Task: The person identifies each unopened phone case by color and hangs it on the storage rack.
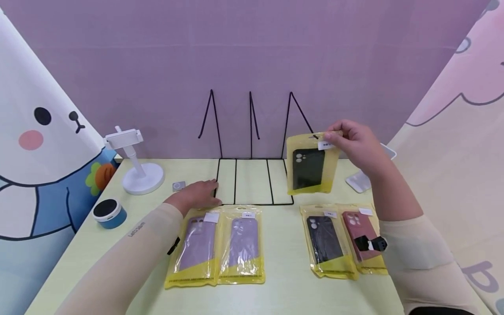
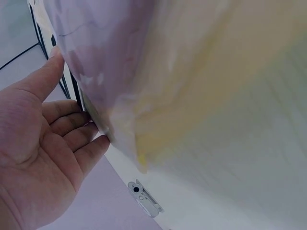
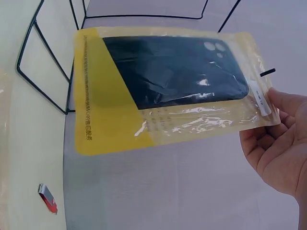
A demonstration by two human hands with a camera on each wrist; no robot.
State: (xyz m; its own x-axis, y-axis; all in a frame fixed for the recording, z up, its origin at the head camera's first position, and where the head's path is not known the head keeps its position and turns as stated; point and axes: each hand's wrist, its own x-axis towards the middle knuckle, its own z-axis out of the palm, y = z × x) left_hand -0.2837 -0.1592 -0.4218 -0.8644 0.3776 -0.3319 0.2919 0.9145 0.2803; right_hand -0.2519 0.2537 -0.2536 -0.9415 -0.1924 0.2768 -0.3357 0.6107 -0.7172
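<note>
White plastic is marking the left side: a phone stand (image 1: 142,178) is standing on the counter (image 1: 281,245), well apart from your work. Next along, your left grip (image 1: 197,194) is resting at the left edge of the black wire rack (image 1: 252,204), its thumb (image 2: 41,81) and fingers (image 2: 72,125) lying loose and apart, pinching nothing that you can see. Two lilac phone cases (image 1: 198,243) in yellow-edged packets (image 1: 241,273) are lying just in front of it. Farther right, the right prong (image 1: 303,113) is sloping down to a free end, and everything is turning on that spot: the tip is meeting the slot (image 1: 313,137) in the top edge of your held bag (image 1: 330,168). You cannot tell whether the wire is passing through. Inside, a black phone case (image 3: 177,72) is showing. Your right grip (image 1: 362,146) is pinching the top right corner, so the bag is hanging below and left of it, its long axis running near upright. Your right grip is sitting nearer the prong, your left well apart. Beneath, a dark case (image 1: 324,238) and a red case (image 1: 354,222) are lying bagged.
</note>
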